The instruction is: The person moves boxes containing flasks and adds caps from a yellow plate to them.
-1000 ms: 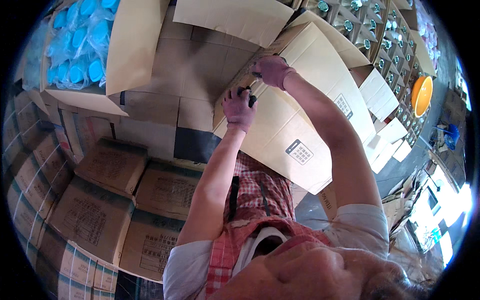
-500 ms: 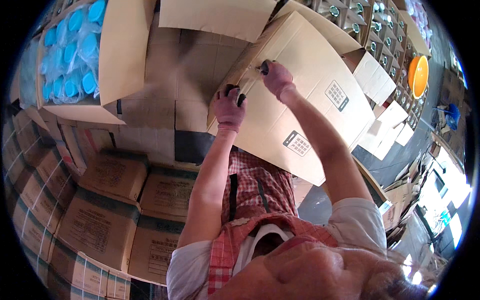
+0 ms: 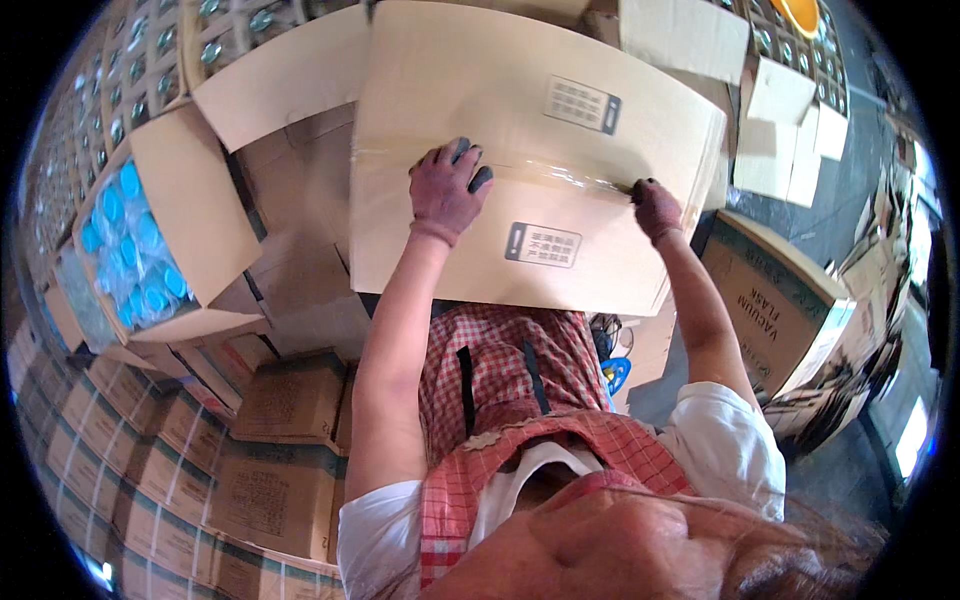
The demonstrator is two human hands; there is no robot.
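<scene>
A large, closed cardboard box [image 3: 440,90] lies in front of me, with printed handling marks on its top. A shiny strip of clear packing tape [image 3: 560,174] runs along its middle seam. My left hand [image 3: 447,200], in a dark pink glove with black fingertips, rests on the box left of the shiny strip, fingers apart and holding nothing. Near the box's right edge, my right hand [image 3: 660,212], gloved alike, is closed at the strip's right end and seems to pinch the tape. Its fingertips are partly hidden.
At the left stands an open box [image 3: 200,200] of plastic-wrapped, blue-capped items. Stacked cartons [image 3: 270,490] fill the lower left. Divided cartons of glass-like items [image 3: 120,80] stand at the far left. A carton [image 3: 770,300] and flattened cardboard [image 3: 880,270] lie right; an orange bowl [image 3: 800,14] sits far right.
My right hand has moved right along the seam, and a shiny tape strip now shows behind it. My left hand now lies flatter on the box. The view has turned, so the box appears squarer.
</scene>
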